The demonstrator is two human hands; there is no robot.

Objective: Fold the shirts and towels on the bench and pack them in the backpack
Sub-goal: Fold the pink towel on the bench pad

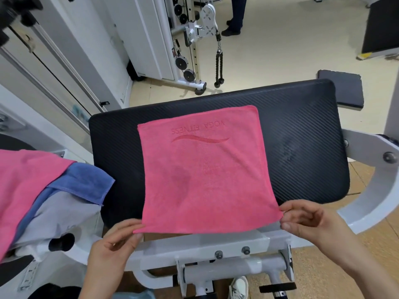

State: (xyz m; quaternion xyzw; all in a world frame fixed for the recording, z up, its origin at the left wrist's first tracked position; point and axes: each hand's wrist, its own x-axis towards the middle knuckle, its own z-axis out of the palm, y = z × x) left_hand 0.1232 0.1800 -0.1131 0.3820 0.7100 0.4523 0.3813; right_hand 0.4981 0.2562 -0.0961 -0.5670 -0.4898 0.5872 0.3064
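Head view.

A: What sits around the pink towel [205, 169]?

B: A heap at the left: a second pink cloth [26, 180] on top, a blue towel [86, 182] under it, and a pale grey garment [64, 216] lowest. The blue towel's corner reaches over the left edge of the black bench pad [302, 130], with a strip of bare pad between it and the pink towel. Beyond the bench stand a white cable machine [190, 39] with a black rope handle [218, 65] hanging, and a small dark pad [343, 89] at the far right. Someone's legs [236, 16] show well off across the floor.

A: And the hands?

B: The left hand [114, 244] grips the towel's near left corner and the right hand [306, 219] pinches the near right corner between thumb and fingers. The cloth is drawn taut between them.

A: How does it lie against the edges?

B: It lies flat, with the lettering toward the far side. Its far edge stops short of the pad's far edge, and its near edge hangs past the pad over the white frame [216, 242]. There is wide bare pad on the right and less on the left. Nothing lies on the towel.
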